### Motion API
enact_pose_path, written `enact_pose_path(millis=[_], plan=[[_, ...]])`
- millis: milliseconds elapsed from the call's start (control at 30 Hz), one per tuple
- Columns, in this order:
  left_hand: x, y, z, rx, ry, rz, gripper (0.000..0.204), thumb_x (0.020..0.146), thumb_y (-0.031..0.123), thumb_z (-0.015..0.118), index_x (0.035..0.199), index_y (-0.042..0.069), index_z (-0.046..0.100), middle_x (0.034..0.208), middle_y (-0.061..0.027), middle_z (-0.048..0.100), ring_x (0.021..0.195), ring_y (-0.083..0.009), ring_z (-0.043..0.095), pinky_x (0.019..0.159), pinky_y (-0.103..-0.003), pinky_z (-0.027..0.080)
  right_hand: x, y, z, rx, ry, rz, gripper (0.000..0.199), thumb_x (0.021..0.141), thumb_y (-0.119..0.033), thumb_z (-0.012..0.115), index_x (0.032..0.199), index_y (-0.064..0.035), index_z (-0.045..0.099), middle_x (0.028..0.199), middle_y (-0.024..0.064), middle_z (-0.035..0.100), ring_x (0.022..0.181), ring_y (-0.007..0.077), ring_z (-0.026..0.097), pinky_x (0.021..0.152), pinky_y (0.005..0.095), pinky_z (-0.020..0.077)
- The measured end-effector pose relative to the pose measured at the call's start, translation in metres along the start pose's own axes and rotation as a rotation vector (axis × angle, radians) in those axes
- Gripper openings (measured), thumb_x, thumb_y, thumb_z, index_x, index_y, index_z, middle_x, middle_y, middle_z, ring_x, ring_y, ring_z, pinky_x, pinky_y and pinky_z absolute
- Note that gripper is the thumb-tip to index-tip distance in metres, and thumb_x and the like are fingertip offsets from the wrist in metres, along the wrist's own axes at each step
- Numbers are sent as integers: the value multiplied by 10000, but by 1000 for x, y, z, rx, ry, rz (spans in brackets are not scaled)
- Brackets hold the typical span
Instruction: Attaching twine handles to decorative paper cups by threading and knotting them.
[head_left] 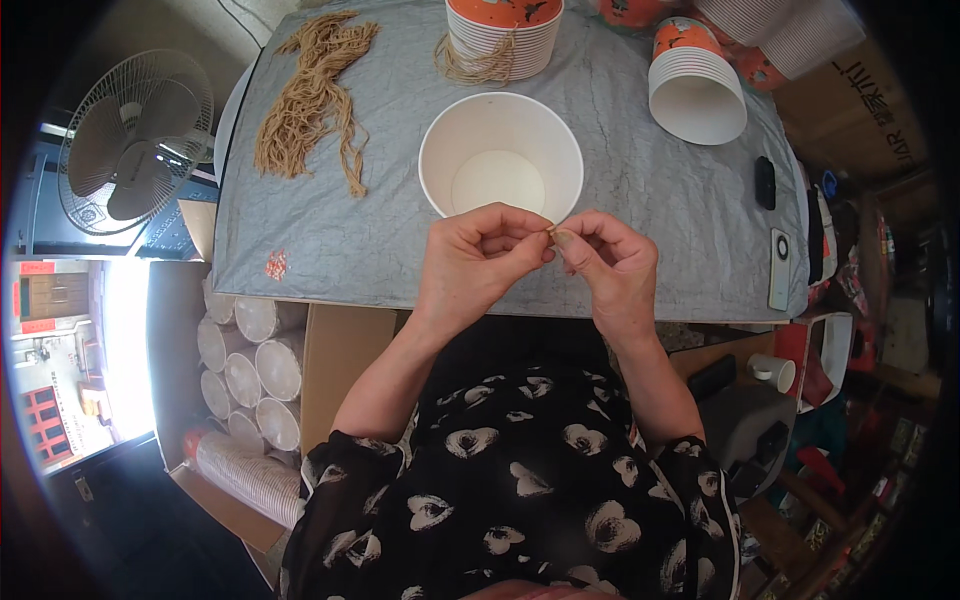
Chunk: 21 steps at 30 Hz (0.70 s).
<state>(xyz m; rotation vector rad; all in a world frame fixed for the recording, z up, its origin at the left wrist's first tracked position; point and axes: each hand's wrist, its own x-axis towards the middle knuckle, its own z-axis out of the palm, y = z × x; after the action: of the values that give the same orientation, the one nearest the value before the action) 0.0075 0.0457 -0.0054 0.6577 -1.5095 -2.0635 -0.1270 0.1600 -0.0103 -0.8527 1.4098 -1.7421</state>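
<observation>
So the thing in hand is a tiny tan bit (552, 229), too small to make out properly; it's right where the fingertips meet, just over the near rim of a white tub (500, 135). Left hand (478, 258) has thumb and index finger pinched on it, other fingers curled in; right hand (612, 262) is pinching too, thumb up against the same spot. The tub stands upright, mouth up, nothing but bare white inside; it's on a table (380, 240) with a crinkly grey cover.

Just past the tub there's a stack (505, 55) of nested tubs, orange on top, with a loose loop of cord (470, 68) hanging on its side; off to the left lies a messy tan bundle (310, 110) of the same sort of stuff. Far right has another nested pile (698, 105), tipped over with its white mouth facing the person; below that, a black gadget (765, 183) and a pale slim one (779, 268) sit near the table edge. Left of the table is a fan (138, 140); below it, a carton (335, 350) with wrapped rolls (278, 368) beside it; lower right, a white mug (772, 373).
</observation>
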Motion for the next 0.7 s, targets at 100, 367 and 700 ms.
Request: enact_pose_path(millis=[100, 367, 700], plan=[[-1, 0, 2, 40, -11, 19, 139, 918, 8, 697, 1042, -54, 709, 942, -105, 746, 875, -134, 722, 792, -249, 588, -1, 8, -3, 45, 48, 22, 118, 936, -107, 711, 966, 7, 709, 827, 29, 709, 717, 56, 596, 647, 200, 469], [-3, -2, 0, 32, -18, 10, 151, 923, 24, 705, 1050, -57, 709, 936, -95, 745, 869, -126, 715, 787, -246, 584, -1, 10, -2, 40, 48, 21, 140, 942, -142, 713, 952, -3, 709, 784, 18, 685, 665, 52, 571, 608, 200, 453], [0, -1, -6, -16, -108, -47, 132, 933, 12, 689, 1046, -54, 676, 963, -78, 719, 885, -122, 705, 806, -244, 576, 6, 5, -8, 229, -58, 247, 179, 985, -132, 651, 1067, 25, 670, 667, -24, 605, 499, 2, 402, 435, 175, 276]])
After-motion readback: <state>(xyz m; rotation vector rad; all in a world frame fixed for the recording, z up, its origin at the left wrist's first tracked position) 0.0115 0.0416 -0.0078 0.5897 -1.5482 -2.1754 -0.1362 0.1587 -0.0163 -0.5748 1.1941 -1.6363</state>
